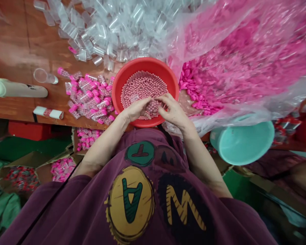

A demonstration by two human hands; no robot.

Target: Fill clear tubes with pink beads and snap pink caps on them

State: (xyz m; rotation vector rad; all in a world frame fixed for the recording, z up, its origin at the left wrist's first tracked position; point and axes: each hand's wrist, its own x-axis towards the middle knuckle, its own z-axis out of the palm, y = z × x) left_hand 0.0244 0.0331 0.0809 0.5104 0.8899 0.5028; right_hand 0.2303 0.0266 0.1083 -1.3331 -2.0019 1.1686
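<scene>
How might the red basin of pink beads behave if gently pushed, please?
The red basin would probably feel weighty, given the many pink beads inside. Being loose and round, they would likely roll, though its surrounding wall should contain them.

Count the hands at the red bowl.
2: the left hand over the near left of the red bowl, the right hand over its near right. No others show there.

A reddish-brown wooden table (pixel 10 47), crossed by a thin dark seam at its far left, took a faint sheen of light, while green floor (pixel 1 146) showed beyond its near edge, left and right.
</scene>
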